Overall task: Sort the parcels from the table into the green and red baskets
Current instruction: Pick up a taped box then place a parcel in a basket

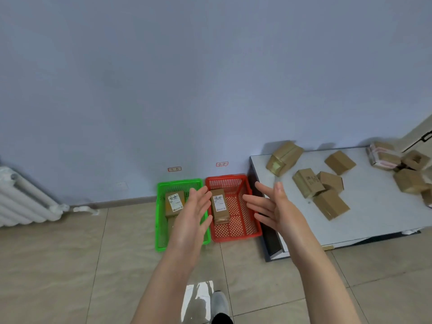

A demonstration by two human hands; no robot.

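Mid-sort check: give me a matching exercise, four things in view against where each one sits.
Things
1. green basket
2. red basket
3. table
4. radiator

Places
a. against the wall, far left of the view
b. on the floor, right next to the table
c. under the loose parcels
d. on the floor, the one farther from the table

Pairs: 1-d, 2-b, 3-c, 4-a
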